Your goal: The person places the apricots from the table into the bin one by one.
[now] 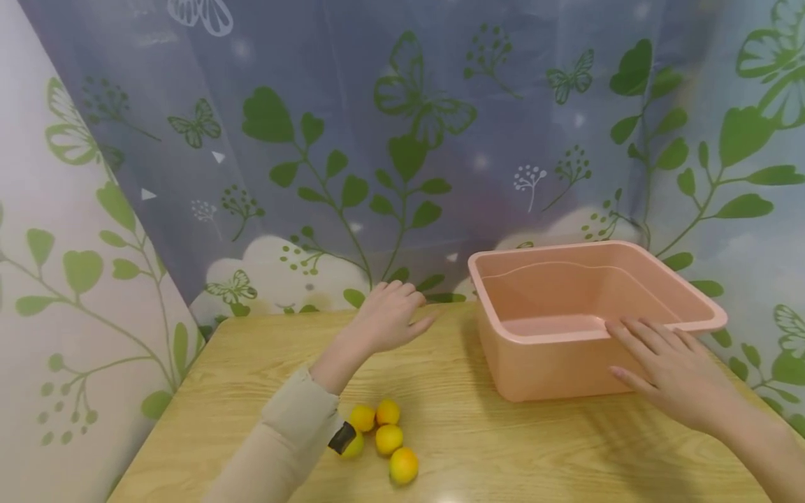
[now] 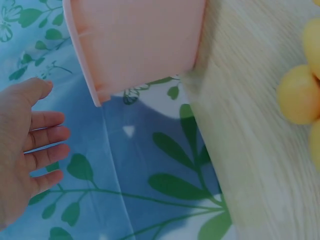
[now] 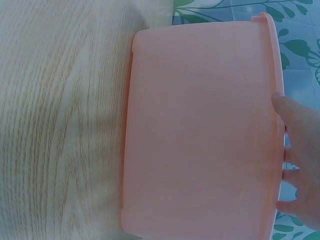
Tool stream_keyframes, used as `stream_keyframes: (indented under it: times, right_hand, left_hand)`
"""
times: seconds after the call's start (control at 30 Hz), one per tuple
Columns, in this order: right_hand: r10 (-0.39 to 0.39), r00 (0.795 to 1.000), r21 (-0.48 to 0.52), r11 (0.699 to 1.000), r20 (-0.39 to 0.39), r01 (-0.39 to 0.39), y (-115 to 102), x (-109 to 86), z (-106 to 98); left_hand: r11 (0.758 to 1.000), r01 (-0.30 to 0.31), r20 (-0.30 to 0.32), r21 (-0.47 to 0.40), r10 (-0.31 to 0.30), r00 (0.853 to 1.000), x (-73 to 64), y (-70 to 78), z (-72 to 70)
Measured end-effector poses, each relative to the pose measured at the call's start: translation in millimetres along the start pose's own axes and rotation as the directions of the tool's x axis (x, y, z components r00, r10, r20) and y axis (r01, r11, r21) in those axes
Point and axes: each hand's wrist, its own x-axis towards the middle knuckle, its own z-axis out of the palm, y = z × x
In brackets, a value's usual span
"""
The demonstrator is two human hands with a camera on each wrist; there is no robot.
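Observation:
A pink plastic basin (image 1: 553, 370) stands upright at the right of the wooden table. My right hand (image 1: 682, 377) is at its front rim, fingers fairly straight and reaching over the edge. In the right wrist view, the thumb (image 3: 287, 107) overlaps the rim; whether it presses there I cannot tell. My left hand (image 1: 388, 318) hovers left of the basin with nothing in it, and its fingers look loosely extended in the left wrist view. Several small yellow-orange round fruits (image 1: 389, 439) lie grouped on the table, beside the left forearm, one partly hidden by the wrist strap.
The wooden table (image 1: 270, 370) backs onto a blue curtain (image 1: 352, 105) printed with green leaves and butterflies. A paler printed curtain (image 1: 63, 293) hangs at the left. A black strap (image 1: 342, 438) sits at the left sleeve.

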Motion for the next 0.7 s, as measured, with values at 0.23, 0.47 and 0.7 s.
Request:
stream_keyframes:
  times: [0.23,0.47,0.7]
  right_hand:
    - [-0.002,1.000,-0.001,1.000,-0.018,0.002,-1,-1.1,2]
    - [0.014,1.000,-0.028,1.000,-0.021,-0.014,-3,0.1,2]
    - [0.031,1.000,-0.040,0.999,0.000,-0.030,-3,0.2,2]
  left_hand:
    - [1.000,-0.009,-0.009,-0.019,0.009,1.000,-17.6,-6.9,8.2]
    - [0.999,-0.016,0.011,-0.029,0.016,1.000,-35.8,-8.5,14.4]
    - [0.999,-0.042,0.003,-0.012,0.043,0.999,-54.3,-10.3,27.4]
